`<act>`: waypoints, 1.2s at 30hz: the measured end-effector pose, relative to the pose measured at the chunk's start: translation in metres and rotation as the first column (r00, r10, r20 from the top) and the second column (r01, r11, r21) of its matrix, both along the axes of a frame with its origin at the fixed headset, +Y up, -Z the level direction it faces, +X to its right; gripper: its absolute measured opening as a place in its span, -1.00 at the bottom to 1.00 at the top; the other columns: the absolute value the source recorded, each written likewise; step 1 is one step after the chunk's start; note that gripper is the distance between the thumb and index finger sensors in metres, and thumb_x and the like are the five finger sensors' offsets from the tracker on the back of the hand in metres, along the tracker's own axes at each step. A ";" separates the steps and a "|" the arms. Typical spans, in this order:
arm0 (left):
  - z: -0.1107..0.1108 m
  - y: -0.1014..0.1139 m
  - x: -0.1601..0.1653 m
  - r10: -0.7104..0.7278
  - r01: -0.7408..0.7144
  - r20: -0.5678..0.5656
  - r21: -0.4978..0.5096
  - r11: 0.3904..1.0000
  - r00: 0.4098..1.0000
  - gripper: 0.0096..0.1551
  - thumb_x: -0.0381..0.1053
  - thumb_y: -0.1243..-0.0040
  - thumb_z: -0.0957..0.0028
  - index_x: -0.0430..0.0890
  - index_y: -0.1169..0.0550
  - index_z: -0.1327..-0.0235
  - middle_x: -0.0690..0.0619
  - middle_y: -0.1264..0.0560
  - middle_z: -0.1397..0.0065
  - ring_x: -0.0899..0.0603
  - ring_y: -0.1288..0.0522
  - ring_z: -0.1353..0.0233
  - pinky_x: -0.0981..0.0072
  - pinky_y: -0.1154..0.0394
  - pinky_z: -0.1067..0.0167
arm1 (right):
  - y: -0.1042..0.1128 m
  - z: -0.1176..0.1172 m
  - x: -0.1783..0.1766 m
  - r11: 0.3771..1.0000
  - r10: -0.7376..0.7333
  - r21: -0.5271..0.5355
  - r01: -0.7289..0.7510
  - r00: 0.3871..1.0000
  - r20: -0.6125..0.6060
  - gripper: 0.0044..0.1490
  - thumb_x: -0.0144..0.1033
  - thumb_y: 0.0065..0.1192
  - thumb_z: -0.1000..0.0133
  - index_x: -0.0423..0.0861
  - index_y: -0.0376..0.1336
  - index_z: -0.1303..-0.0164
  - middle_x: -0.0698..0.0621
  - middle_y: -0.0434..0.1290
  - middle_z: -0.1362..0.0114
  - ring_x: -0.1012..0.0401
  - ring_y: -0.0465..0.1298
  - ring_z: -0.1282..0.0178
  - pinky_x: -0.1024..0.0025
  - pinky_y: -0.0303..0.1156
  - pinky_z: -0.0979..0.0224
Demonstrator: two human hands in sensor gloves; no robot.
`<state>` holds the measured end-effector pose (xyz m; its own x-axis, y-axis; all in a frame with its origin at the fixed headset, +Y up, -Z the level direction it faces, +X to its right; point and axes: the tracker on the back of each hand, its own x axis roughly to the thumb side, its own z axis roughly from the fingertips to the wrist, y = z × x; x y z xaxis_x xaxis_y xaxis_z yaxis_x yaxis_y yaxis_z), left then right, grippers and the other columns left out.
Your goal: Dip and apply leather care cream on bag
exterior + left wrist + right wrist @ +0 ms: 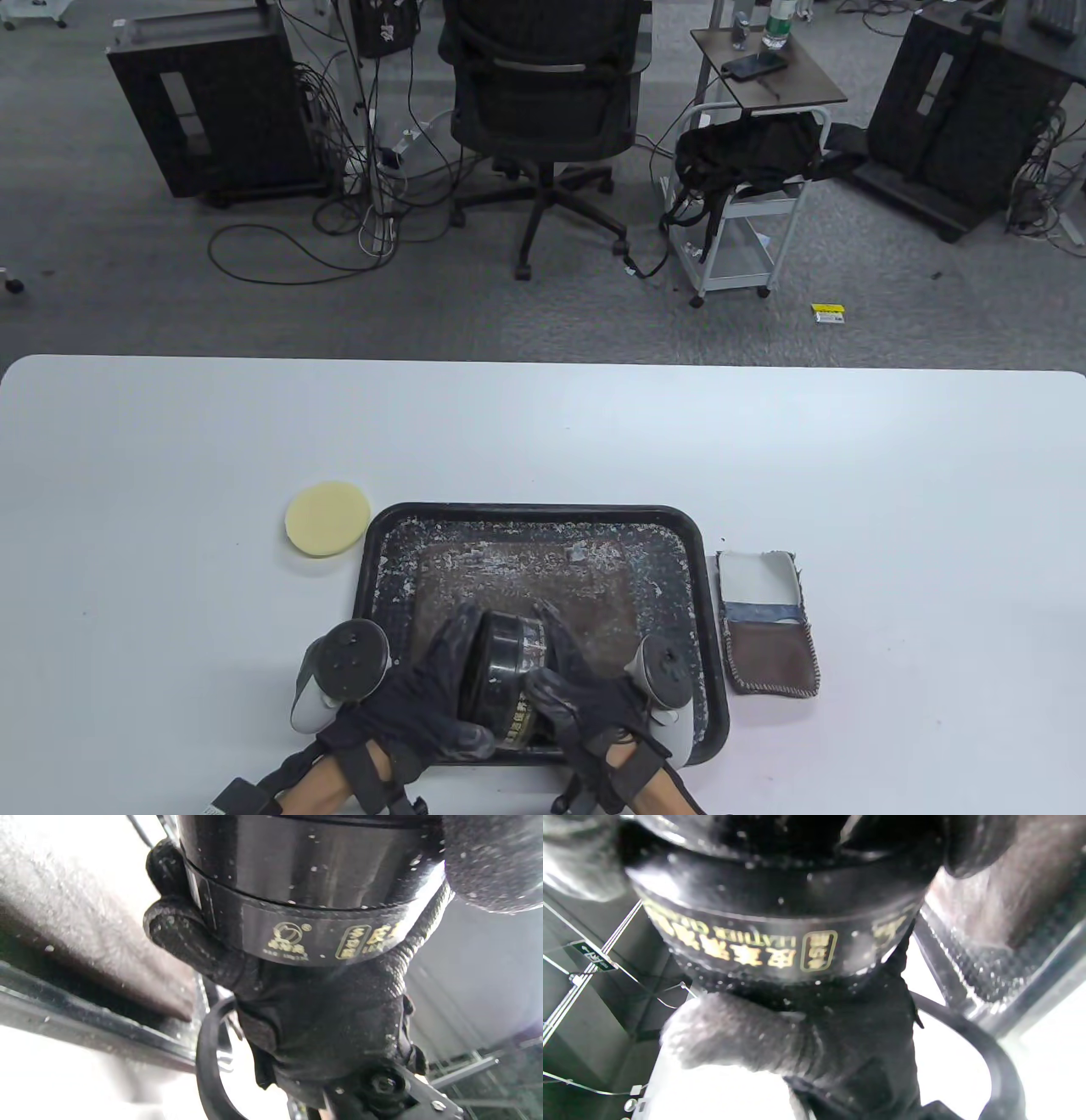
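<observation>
A round black cream jar (505, 679) with gold lettering is held tilted above the near part of the black tray (696, 543). My left hand (437, 683) wraps the lid end. My right hand (577, 692) grips the labelled body. The left wrist view shows the jar (314, 899) close up, with the other glove's fingers (191, 938) curled under its gold-printed band. In the right wrist view the jar (780, 899) fills the top, with a gloved thumb (721, 1035) below it. A yellow round sponge (327, 519) lies left of the tray. A small brown and white leather pouch (768, 624) lies right of the tray.
The tray floor is worn and flecked with white residue. The white table (543, 424) stretches far beyond the tray. Behind the table's far edge stand an office chair (543, 102), a wheeled cart (747, 195) and dark cabinets on grey carpet.
</observation>
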<state>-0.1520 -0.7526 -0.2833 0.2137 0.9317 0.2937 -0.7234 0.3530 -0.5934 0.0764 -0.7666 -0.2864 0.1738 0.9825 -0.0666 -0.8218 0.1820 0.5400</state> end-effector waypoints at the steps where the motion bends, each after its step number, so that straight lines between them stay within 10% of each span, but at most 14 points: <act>1: -0.001 -0.002 -0.001 0.025 -0.025 0.005 -0.025 0.999 1.000 0.56 0.67 -0.25 0.41 0.08 0.42 -0.37 -0.09 0.43 -0.57 -0.42 0.27 -0.62 -0.42 -0.03 -0.46 | 0.006 0.000 0.000 0.995 0.052 0.082 -0.056 0.998 0.043 0.47 0.40 0.36 0.07 -0.06 -0.39 -0.65 -0.38 -0.29 -0.64 -0.55 0.05 -0.47 -0.42 0.31 -0.34; 5: -0.005 -0.014 -0.004 0.202 -0.202 -0.026 -0.239 0.950 0.979 0.53 0.72 -0.16 0.41 0.06 0.41 -0.38 -0.12 0.37 -0.59 -0.41 0.20 -0.63 -0.44 -0.09 -0.43 | 0.025 0.004 0.000 0.880 0.239 0.371 -0.298 0.951 0.196 0.47 0.38 0.40 0.14 -0.02 -0.34 -0.66 -0.34 -0.25 -0.66 -0.53 0.06 -0.50 -0.43 0.30 -0.36; 10: -0.006 -0.026 -0.004 0.304 -0.299 -0.048 -0.376 0.877 0.951 0.48 0.71 -0.17 0.37 0.08 0.33 -0.44 -0.11 0.29 -0.61 -0.42 0.10 -0.63 -0.39 -0.21 -0.40 | 0.028 0.010 -0.006 0.818 0.277 0.458 -0.347 0.936 0.216 0.46 0.33 0.44 0.16 0.01 -0.33 -0.65 -0.32 -0.26 -0.67 -0.52 0.03 -0.52 -0.46 0.26 -0.39; 22: 0.008 0.021 -0.005 0.016 0.007 -0.089 0.248 0.969 0.996 0.53 0.55 -0.48 0.46 0.07 0.18 -0.48 -0.13 0.23 -0.62 -0.48 0.04 -0.62 -0.45 -0.27 -0.35 | -0.007 0.001 -0.009 1.000 -0.020 -0.019 0.020 0.999 -0.048 0.51 0.50 0.26 0.11 -0.20 -0.35 -0.63 -0.46 -0.17 -0.60 -0.56 0.20 -0.38 -0.34 0.47 -0.22; 30: 0.018 0.028 -0.001 -0.016 0.045 -0.083 0.360 0.932 0.996 0.54 0.53 -0.54 0.52 0.11 0.15 -0.50 -0.13 0.21 -0.63 -0.50 0.02 -0.62 -0.49 -0.29 -0.33 | -0.008 0.000 -0.007 0.996 -0.034 -0.087 0.021 0.988 -0.151 0.57 0.47 0.30 0.16 -0.28 -0.37 -0.59 -0.51 -0.17 -0.58 -0.59 0.24 -0.33 -0.31 0.52 -0.19; 36: 0.004 0.020 -0.013 0.021 -0.013 -0.033 0.244 0.970 0.999 0.51 0.55 -0.53 0.51 0.15 0.11 -0.51 -0.08 0.18 -0.64 -0.45 0.01 -0.63 -0.44 -0.28 -0.35 | -0.009 0.004 -0.014 0.997 -0.014 -0.080 0.001 0.987 -0.161 0.53 0.49 0.20 0.05 -0.29 -0.44 -0.58 -0.50 -0.26 -0.58 -0.57 0.16 -0.40 -0.31 0.39 -0.32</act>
<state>-0.1651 -0.7321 -0.2791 0.2126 0.8367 0.5047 -0.7491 0.4712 -0.4655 0.0628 -0.7757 -0.2828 0.1614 0.9717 -0.1726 -0.7236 0.2354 0.6488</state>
